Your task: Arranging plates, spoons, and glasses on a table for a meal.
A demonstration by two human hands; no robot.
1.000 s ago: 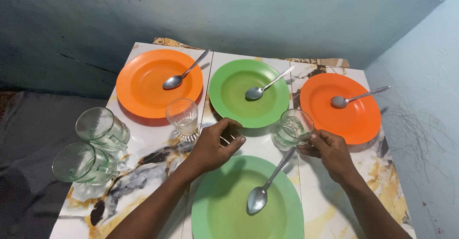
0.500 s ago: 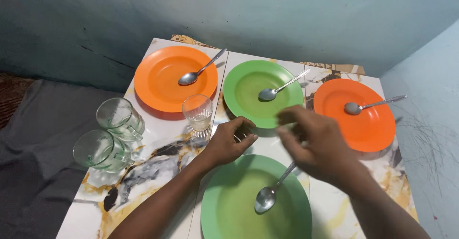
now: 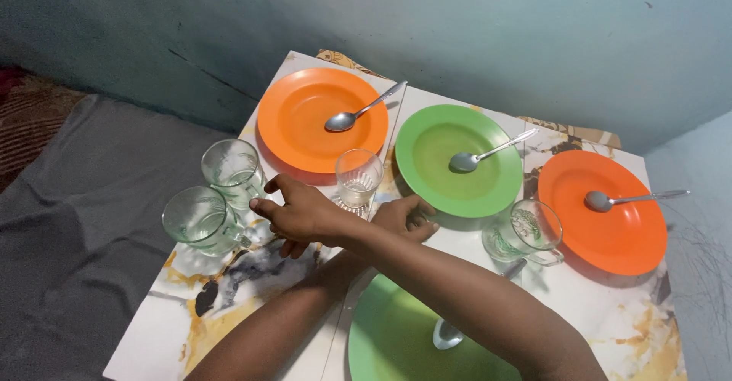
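My right hand (image 3: 301, 213) reaches across my left forearm to the table's left side, fingers spread and empty, its fingertips right next to two clear glass mugs (image 3: 200, 219) (image 3: 232, 168). My left hand (image 3: 410, 217) rests loosely curled on the table, holding nothing and partly hidden under my right arm. It lies between a small glass tumbler (image 3: 357, 177) and the far green plate (image 3: 438, 133). A third glass mug (image 3: 524, 232) stands to the right. The near green plate (image 3: 385, 343) with a spoon (image 3: 446, 334) sits under my right arm.
Each far plate holds a spoon: an orange plate (image 3: 301, 133) at the back left, the green one in the middle, another orange plate (image 3: 618, 236) at the right. The marble-patterned table (image 3: 618, 320) stands against a blue wall. A grey cloth (image 3: 76, 198) lies left of it.
My right hand let go of the right-hand mug and swung left across my left arm to the two mugs. The view has shifted left. My left hand stays put.
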